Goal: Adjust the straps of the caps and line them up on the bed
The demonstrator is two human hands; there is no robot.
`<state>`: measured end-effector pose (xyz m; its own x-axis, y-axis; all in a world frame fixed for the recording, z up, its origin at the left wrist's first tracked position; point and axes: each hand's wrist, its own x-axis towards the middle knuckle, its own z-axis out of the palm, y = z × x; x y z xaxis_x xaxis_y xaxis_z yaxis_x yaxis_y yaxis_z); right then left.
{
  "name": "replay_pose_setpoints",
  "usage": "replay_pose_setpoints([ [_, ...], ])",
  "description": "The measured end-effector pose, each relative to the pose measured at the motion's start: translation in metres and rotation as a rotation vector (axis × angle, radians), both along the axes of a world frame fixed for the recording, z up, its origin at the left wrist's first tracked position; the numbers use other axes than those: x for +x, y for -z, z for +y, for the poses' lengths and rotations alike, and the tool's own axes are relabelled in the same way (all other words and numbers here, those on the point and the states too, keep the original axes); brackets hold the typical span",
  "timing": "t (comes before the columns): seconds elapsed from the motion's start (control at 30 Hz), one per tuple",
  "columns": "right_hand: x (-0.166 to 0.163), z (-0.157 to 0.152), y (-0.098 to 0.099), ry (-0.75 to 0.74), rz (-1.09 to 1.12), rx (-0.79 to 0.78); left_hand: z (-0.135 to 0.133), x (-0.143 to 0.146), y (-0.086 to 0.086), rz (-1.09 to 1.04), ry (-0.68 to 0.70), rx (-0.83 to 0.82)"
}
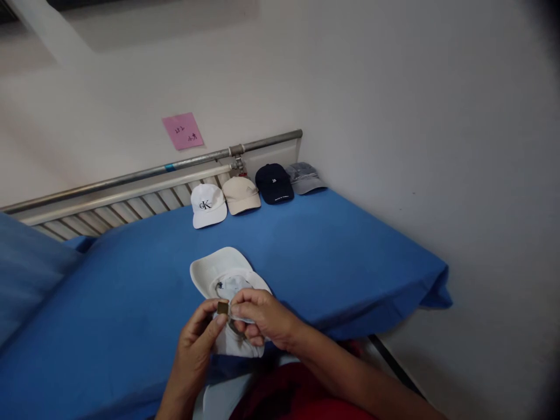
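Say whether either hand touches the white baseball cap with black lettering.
No, the left hand and right hand are at an upturned white baseball cap; the black-lettered cap sits apart near the radiator.

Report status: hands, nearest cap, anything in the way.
Left hand: pinching brown square piece. Right hand: pinched beside it, hold unclear. White cap: under both hands, inside facing up. Four other caps: lined up beyond, not in the way.

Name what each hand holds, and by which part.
The near white cap, held at its back: left hand grips a square brown piece, apparently the buckle; right hand pinches pale material, probably strap.
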<state>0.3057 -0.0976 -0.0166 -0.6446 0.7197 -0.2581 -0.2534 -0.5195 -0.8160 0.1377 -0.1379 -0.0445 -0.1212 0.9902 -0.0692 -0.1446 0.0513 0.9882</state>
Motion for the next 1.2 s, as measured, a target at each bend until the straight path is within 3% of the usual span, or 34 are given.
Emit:
replay_pose_setpoints([
  [0.53, 0.003, 0.003, 0.003, -0.085, 0.156, -0.074, -0.002, 0.007, -0.013, 0.079, 0.046, 0.041],
  [0.77, 0.004, 0.006, 0.007, -0.065, 0.067, 0.092, -0.001, -0.007, -0.003, 0.022, 0.018, 0.02],
  [1.03, 0.006, 0.01, 0.01, -0.134, 0.124, -0.004, 0.0, -0.006, -0.012, 0.148, 0.139, 0.063],
  [1.2, 0.006, 0.011, 0.011, -0.142, 0.126, 0.035, 0.002, -0.006, -0.011, 0.149, 0.123, 0.058],
])
